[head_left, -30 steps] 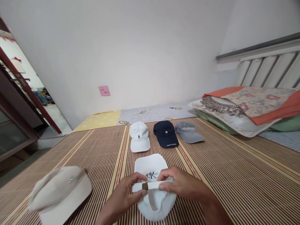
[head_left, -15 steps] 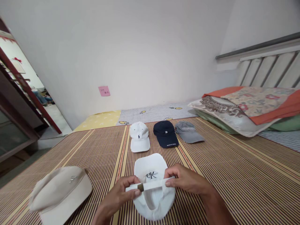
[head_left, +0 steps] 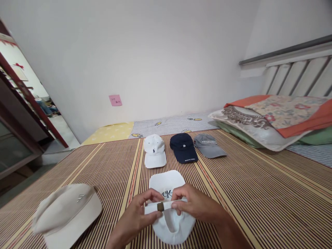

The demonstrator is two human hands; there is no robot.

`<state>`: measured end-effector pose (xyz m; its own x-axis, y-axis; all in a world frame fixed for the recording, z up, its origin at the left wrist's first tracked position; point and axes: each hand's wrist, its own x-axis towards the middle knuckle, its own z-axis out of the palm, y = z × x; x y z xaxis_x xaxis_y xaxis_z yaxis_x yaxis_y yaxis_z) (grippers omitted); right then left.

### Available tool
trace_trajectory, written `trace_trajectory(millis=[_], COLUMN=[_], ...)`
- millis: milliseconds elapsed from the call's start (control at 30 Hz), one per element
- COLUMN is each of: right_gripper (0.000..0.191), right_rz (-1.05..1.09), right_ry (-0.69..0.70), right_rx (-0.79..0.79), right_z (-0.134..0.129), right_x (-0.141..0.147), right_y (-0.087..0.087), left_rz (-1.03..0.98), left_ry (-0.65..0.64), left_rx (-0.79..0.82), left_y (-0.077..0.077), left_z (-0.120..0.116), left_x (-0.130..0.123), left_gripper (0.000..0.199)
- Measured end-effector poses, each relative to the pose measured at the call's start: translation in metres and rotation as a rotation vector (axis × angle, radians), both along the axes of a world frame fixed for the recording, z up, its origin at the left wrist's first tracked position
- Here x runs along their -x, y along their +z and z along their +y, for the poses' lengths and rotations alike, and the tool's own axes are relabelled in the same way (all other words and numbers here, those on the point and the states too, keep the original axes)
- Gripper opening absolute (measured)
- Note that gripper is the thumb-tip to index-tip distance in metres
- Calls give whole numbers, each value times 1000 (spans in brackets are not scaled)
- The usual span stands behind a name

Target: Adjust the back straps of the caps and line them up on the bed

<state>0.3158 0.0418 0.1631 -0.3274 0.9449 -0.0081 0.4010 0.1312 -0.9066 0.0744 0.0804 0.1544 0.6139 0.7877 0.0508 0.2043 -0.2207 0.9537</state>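
A white cap (head_left: 167,178) with dark "CK" letters lies in front of me, its brim pointing away and its back opening toward me. Across that opening runs a white strap with a brownish metal buckle (head_left: 160,206). My left hand (head_left: 141,209) pinches the strap just left of the buckle, thumb below and fingers above. On the other side, my right hand (head_left: 190,202) grips the strap close to the buckle between thumb and fingers. Part of the lettering and the cap's sides are hidden behind my fingers.
A beige cap (head_left: 67,211) lies at the near left. Farther back sit a white cap (head_left: 155,152), a navy cap (head_left: 183,148) and a grey cap (head_left: 209,146) on the striped mat (head_left: 246,183). Pillows (head_left: 264,128) are stacked at the right by the wall.
My right hand has slid left along the strap, closer to the buckle. The left hand and the buckle have shifted slightly right. The other caps stay where they were.
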Motion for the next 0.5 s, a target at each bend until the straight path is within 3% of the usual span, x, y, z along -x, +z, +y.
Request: trace_trajectory(millis=[100, 500], right_gripper=[14, 14], right_rz=[17, 53], right_ry=[7, 50], right_rx=[17, 20], right_z=[0, 1], right_x=[0, -4], right_y=[1, -1], left_rz=[88, 122], left_ry=[40, 32], left_rx=[-68, -13], left_y=[4, 10], left_z=[-3, -8], left_x=[-2, -7], left_gripper=[17, 19])
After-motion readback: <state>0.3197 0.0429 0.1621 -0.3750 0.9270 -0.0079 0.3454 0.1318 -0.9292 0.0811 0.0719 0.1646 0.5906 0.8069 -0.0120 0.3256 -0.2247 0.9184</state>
